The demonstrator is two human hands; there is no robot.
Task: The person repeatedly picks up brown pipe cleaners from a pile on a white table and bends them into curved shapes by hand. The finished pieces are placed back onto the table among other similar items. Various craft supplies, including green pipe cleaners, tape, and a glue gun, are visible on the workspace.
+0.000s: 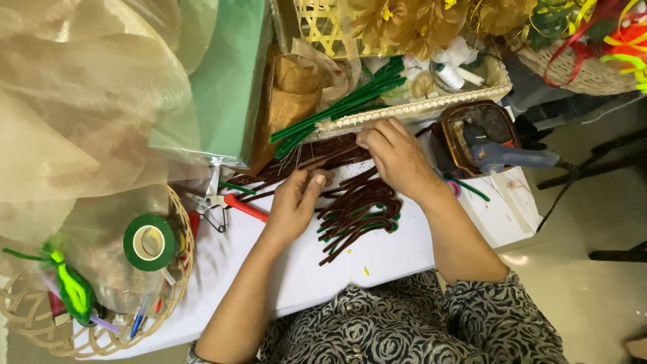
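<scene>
Head view: left hand (294, 202) and right hand (397, 158) both pinched brown pipe cleaners (357, 209) — fingertips closed, steadying stems over the white table (377, 259).

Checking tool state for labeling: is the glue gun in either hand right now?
No. The glue gun lies on a brown tray at the table's right, while the left hand and right hand both work brown pipe cleaners.

1. Pipe cleaners (357, 209) on the white bench (377, 259): dark brown.
2. Bundled stems (344, 108): deep green.
3. Tape roll (149, 241): green, cream core.
4. Pliers (244, 207): red handles.
5. Blouse (418, 323): black-and-grey rose print.
</scene>
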